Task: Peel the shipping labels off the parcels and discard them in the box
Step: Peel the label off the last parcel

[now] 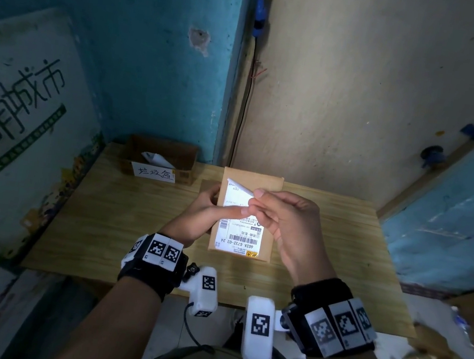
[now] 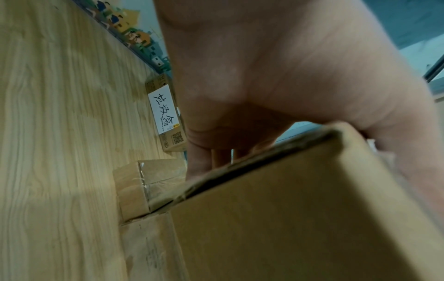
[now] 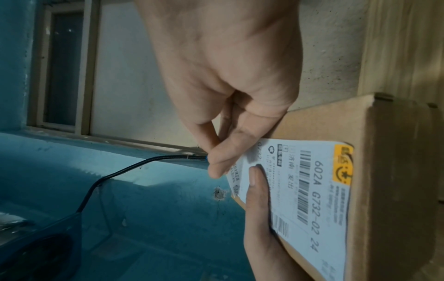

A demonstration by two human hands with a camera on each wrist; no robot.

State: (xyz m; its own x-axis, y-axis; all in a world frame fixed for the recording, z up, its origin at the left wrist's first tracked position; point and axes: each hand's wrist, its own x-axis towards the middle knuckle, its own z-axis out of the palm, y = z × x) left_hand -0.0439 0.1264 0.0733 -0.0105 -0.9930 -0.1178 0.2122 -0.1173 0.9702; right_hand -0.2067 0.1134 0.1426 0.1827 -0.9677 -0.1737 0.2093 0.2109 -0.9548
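Parcel (image 1: 264, 188) held tilted above the table (image 1: 107, 208), label (image 1: 237, 236) facing up. Left hand (image 1: 204, 214) grips the parcel's left edge, thumb pressed flat on the label. Right hand (image 1: 281, 217) pinches the label's far corner, which is lifted and curled off the cardboard. Box (image 1: 184, 158) sits at the table's far left corner, white paper inside. Second parcel (image 2: 134, 188) lies on the table beneath.

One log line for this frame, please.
left hand holds parcel | right hand peels shipping label | box behind
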